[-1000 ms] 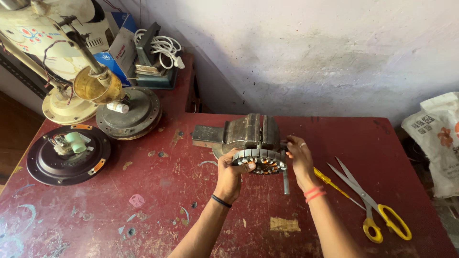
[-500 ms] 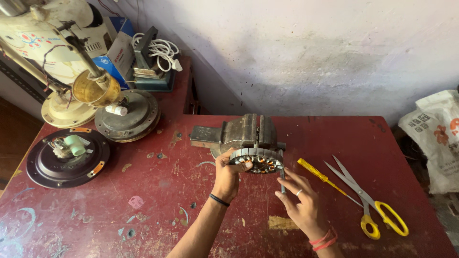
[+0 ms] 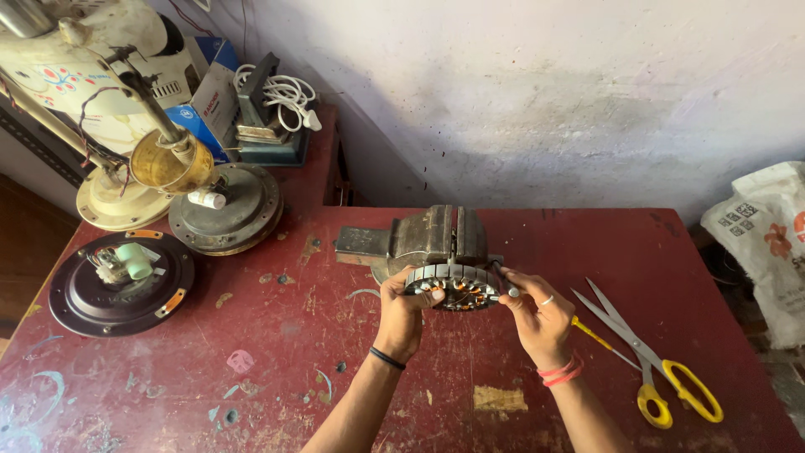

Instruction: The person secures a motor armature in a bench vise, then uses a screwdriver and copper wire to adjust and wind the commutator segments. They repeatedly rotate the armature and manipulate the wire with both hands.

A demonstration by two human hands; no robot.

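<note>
Copper-wound stator (image 3: 453, 288) in left hand (image 3: 402, 312) grip, right hand (image 3: 537, 319) clenching tool (image 3: 506, 280), vise (image 3: 436, 235) behind.

left hand (image 3: 401, 312): thin black band below the fingers, at the wrist
right hand (image 3: 541, 319): silver finger ring; orange-pink wrist bands

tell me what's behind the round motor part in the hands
Right behind the ring-shaped stator sits a grey bench vise on the red table. The stator and the left hand cover the vise's lower front.
</note>
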